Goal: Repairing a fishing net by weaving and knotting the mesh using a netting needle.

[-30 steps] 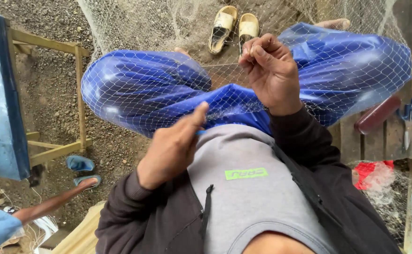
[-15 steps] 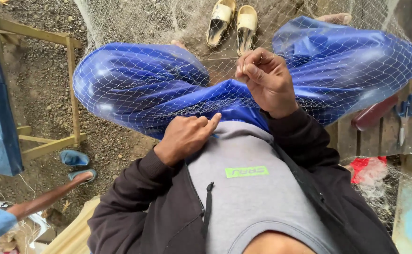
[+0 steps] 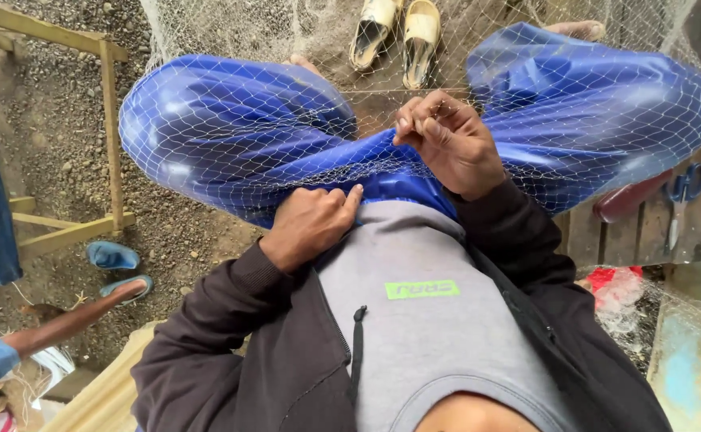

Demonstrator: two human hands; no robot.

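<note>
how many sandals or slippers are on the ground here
4. Two tan sandals lie side by side at the top, beyond the net. Two blue slippers sit at lower left, one with a person's foot on it. Others may be hidden.

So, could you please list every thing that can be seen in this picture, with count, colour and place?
net: one, whitish mesh, spread over the lap and knees
sandals: two, tan, on the gravel at the top
scissors: one, blue handles, on the planks at the right
dark red object: one, beside the scissors; kind unclear
red bundle: one, lower right, under netting
wooden frame: one, pale wood, left
blue flip-flops: two, on the gravel at the left, one worn by another person's foot
blue trousers: one pair, shiny, on the person
left hand: closed on the net by the waist
right hand: pinching the net above the lap
</note>
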